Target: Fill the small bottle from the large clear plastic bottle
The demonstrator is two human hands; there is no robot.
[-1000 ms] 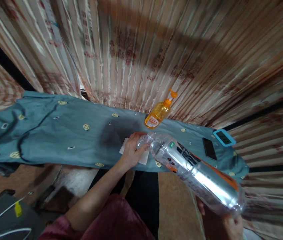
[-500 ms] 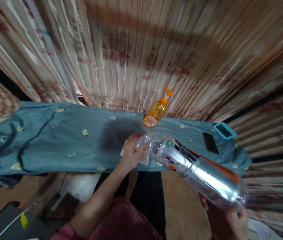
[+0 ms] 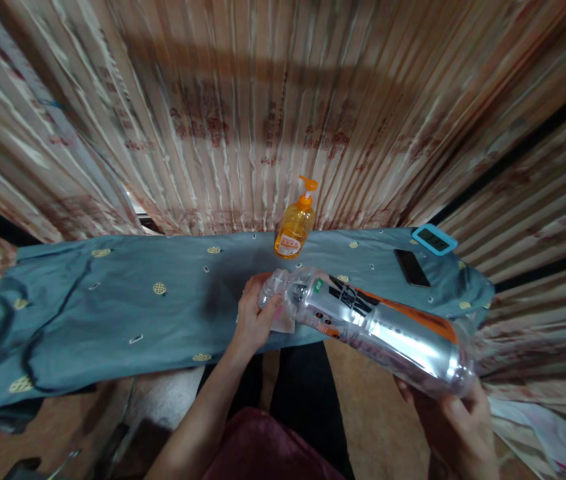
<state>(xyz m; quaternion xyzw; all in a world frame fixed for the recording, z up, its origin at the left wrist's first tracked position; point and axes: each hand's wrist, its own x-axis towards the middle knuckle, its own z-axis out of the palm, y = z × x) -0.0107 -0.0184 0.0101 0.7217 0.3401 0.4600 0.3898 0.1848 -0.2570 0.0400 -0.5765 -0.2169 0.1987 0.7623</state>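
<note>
Now the left hand [image 3: 255, 313] is closed around the neck end of a large clear plastic bottle [image 3: 373, 323], fingers wrapped over the mouth, with a white cloth [image 3: 283, 325] lying just under that end. The right hand [image 3: 455, 427] cups the bottle's base from below, fingers curled up around it. Held this way, the bottle lies nearly level, neck to the left over the front edge of the table and base out past it toward the person's right. Its label shows black and orange print with a small green mark near the shoulder.

Against the frame half a second ago, the bottle sits flatter and a little lower in view, and the right hand shows more fully beneath the base; the left hand's hold at the neck looks the same.

Around it, a blue patterned tablecloth [image 3: 113, 300] covers the table. An orange pump bottle [image 3: 294, 227] stands upright behind the neck end, near the striped curtain [image 3: 243, 113]. Farther right lie a dark phone [image 3: 411, 267] and, beyond it, a small device in a blue case [image 3: 434, 239], well apart from the hands.
</note>
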